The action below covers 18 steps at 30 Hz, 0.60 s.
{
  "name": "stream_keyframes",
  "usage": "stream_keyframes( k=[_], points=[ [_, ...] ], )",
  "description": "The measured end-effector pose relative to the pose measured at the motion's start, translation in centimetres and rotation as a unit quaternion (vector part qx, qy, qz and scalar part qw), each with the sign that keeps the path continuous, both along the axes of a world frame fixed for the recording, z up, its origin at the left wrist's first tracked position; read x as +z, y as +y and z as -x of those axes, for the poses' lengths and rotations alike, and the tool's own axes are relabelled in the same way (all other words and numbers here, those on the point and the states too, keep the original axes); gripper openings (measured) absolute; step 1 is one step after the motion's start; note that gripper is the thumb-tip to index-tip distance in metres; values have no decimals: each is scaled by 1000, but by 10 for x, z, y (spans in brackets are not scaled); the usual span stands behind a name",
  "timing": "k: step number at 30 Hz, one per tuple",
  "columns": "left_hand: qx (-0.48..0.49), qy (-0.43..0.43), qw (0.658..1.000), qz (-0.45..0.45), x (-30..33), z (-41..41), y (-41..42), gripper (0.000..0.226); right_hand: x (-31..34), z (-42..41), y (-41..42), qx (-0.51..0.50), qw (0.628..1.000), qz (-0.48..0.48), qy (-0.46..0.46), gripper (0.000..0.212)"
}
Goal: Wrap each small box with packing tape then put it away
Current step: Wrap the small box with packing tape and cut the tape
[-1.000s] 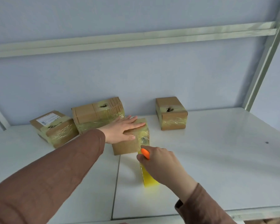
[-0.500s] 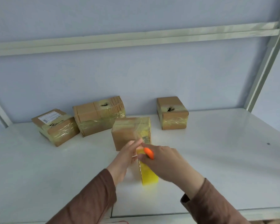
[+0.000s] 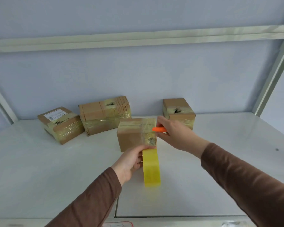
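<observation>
A small cardboard box (image 3: 131, 135) stands on the white shelf (image 3: 220, 161), with clear tape over its right part. In front of it a yellow roll of packing tape (image 3: 151, 167) stands on edge, its strip running up to the box. My left hand (image 3: 131, 161) grips the roll from the left side. My right hand (image 3: 174, 133) is at the box's right edge and holds an orange cutter (image 3: 159, 129) that points at the tape.
Three taped boxes stand along the back wall: one with a label (image 3: 61, 124) at the left, a wider one (image 3: 105, 114) beside it, one (image 3: 179, 112) behind my right hand. A seam (image 3: 116, 208) splits the shelf panels. A metal upright (image 3: 272, 76) rises at the right.
My left hand left the top of the box and came down to grip the tape roll. My right hand rose with the cutter from the roll to the box's right edge.
</observation>
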<state>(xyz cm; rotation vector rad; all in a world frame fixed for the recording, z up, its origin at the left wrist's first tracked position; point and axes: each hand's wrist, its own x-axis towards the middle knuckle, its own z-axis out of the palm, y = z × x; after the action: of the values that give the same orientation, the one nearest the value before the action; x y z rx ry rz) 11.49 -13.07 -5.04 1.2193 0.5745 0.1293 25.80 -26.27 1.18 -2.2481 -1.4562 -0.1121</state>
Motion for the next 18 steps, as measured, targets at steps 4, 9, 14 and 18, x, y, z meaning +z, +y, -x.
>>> stream_keyframes(
  k=[4, 9, 14, 18],
  points=[
    [5, -7, 1000, -1, 0, 3, 2, 40, -6, -6, 8, 45, 995, 33, -84, 19],
    [14, -4, 1000, -7, -1, 4, 6, 32, -13, -9, 20, 55, 981, 78, -168, 19],
    [25, 1, 1000, -9, -5, 1, 7, 28, -11, -5, 27, 43, 969, 114, -215, 17],
    [35, 17, 999, -6, -8, -4, 6, 24, -16, 2, 34, 8, 943, 170, -287, 16]
  ],
)
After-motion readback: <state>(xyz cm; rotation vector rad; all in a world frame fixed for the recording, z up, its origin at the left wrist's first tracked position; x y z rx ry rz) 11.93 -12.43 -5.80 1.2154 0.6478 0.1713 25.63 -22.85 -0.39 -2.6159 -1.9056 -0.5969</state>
